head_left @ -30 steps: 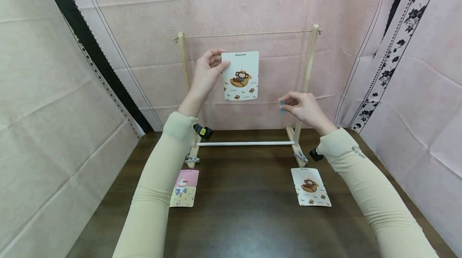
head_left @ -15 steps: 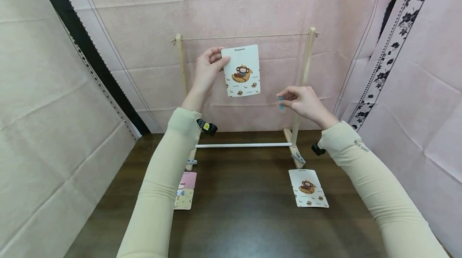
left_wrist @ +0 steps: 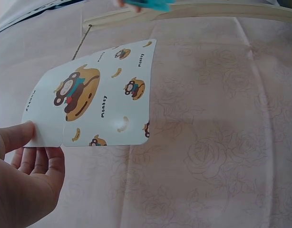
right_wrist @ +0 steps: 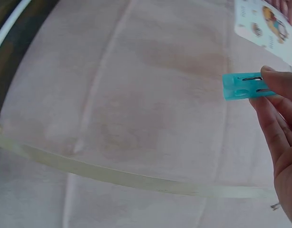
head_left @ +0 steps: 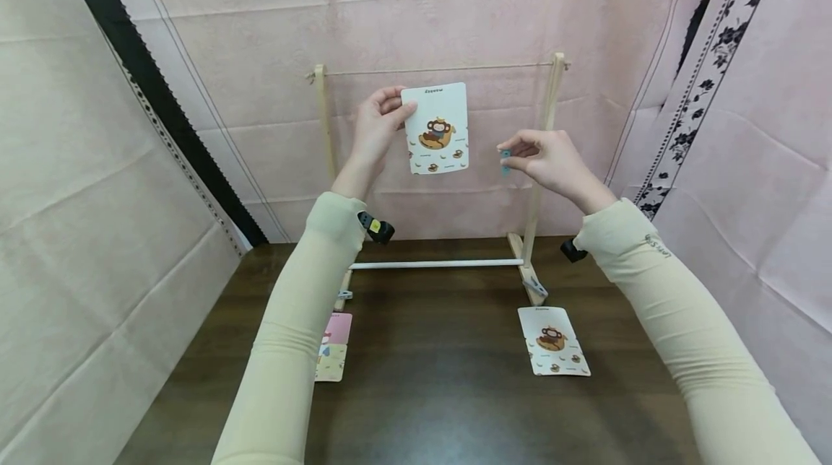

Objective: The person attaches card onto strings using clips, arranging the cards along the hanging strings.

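My left hand (head_left: 377, 124) pinches a white card (head_left: 437, 130) with a monkey-on-a-banana print by its upper left edge, thumb in front and fingers behind. The card hangs in the air just below the string (head_left: 390, 72) of a wooden frame. To its right, my right hand (head_left: 549, 162) holds a small turquoise clothespin (right_wrist: 242, 86) between thumb and fingers, apart from the card. In the left wrist view, the thumb lies on the corner of the card (left_wrist: 89, 104) and a blurred bit of the clothespin (left_wrist: 158, 4) shows at the top.
The frame's right post (head_left: 552, 93) rises behind my right hand; a white rod (head_left: 435, 263) joins its feet. Grey-blue clothespins (head_left: 536, 286) sit at the feet. A second monkey card (head_left: 555, 342) lies on the table (head_left: 429, 378); my left sleeve partly covers a pink-and-yellow card (head_left: 334, 349).
My right hand has risen with the clothespin to about the height of the held card's lower half. The card went up slightly and tilted a little, staying in my left hand.
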`<state>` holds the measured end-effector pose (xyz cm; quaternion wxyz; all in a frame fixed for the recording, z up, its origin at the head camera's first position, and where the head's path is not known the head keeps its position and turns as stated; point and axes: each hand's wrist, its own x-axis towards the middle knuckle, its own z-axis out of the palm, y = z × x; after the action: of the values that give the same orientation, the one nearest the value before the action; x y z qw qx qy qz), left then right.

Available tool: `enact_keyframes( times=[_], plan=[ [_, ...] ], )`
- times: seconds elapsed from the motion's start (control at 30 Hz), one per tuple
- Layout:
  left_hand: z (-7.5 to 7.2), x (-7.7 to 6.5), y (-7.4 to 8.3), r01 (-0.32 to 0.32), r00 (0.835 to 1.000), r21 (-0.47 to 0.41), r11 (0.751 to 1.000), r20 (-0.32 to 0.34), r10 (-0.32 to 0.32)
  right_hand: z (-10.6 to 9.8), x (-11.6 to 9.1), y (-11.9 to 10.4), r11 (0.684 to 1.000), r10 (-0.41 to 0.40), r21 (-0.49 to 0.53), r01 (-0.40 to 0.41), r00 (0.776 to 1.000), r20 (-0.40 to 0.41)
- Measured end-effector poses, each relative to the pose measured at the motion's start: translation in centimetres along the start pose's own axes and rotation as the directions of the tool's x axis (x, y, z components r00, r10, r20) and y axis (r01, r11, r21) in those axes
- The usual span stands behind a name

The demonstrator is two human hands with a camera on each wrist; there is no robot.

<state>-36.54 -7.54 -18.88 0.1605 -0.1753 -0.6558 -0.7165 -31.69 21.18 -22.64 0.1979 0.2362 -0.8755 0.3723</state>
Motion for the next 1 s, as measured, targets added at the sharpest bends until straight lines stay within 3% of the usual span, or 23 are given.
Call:
enact_keyframes(
  times=[0.4,0.63,0.8,1.0],
  plan=[
    [0.3,0.2,-0.3,0.005,1.0,0.014,1.0,0.014,-0.005,-3.4,2.2,-3.2,1.0,-0.019,0.015,0.021,0.996,-0.083],
    [0.1,0.0,-0.4,0.0,1.0,0.001,1.0,0.007,0.0,-3.8,3.7,-5.4,0.993,-0.067,0.094,0.077,0.992,-0.109],
    [0.0,0.1,-0.4,0.011,1.0,0.005,1.0,0.003,-0.011,-4.6,4.4,-6.8,0.983,-0.05,0.169,0.072,0.99,-0.131],
    [0.0,0.2,-0.5,0.014,1.0,0.007,1.0,-0.002,-0.014,-5.3,5.4,-7.5,0.947,-0.029,0.31,0.086,0.982,-0.184]
  ],
)
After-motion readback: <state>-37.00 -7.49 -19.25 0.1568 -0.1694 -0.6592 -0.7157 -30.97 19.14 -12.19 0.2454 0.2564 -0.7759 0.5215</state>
